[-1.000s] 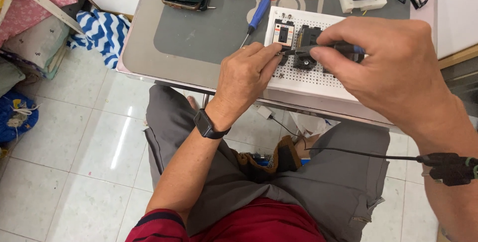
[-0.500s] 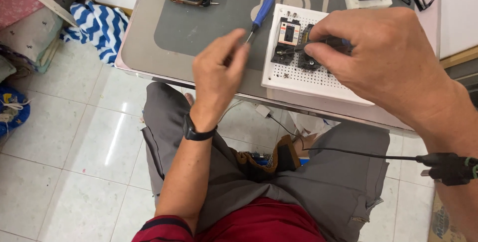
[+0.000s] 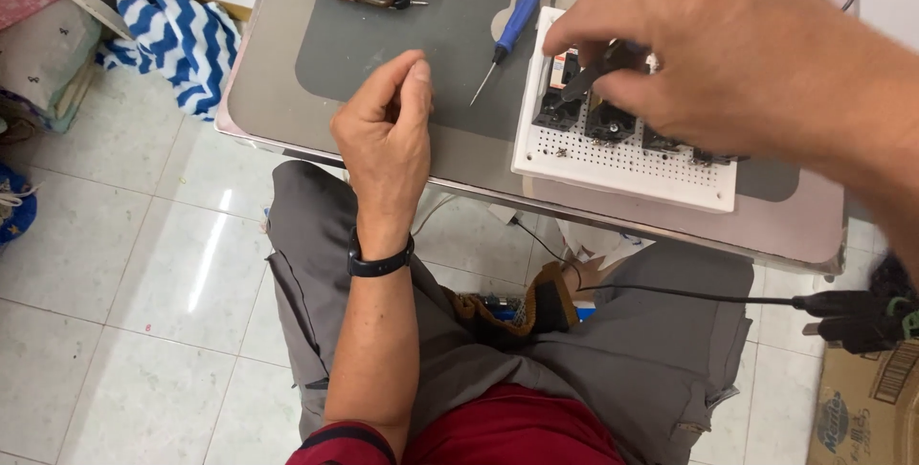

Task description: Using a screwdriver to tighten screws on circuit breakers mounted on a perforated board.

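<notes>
At frame centre-left the left hand (image 3: 388,144) hovers loosely curled, empty, over the table (image 3: 287,92). The screwdriver (image 3: 505,39) lies just right of it, tip pointing down-left toward that hand. At upper right, the right hand (image 3: 728,54) pinches a dark part (image 3: 603,61) over the white board (image 3: 622,154).

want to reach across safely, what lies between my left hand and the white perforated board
In the head view, a blue-handled screwdriver lies on the table between the left hand and white perforated board.

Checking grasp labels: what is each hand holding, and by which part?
Right hand pinches a dark tool by its upper end; left hand holds nothing visible.
</notes>
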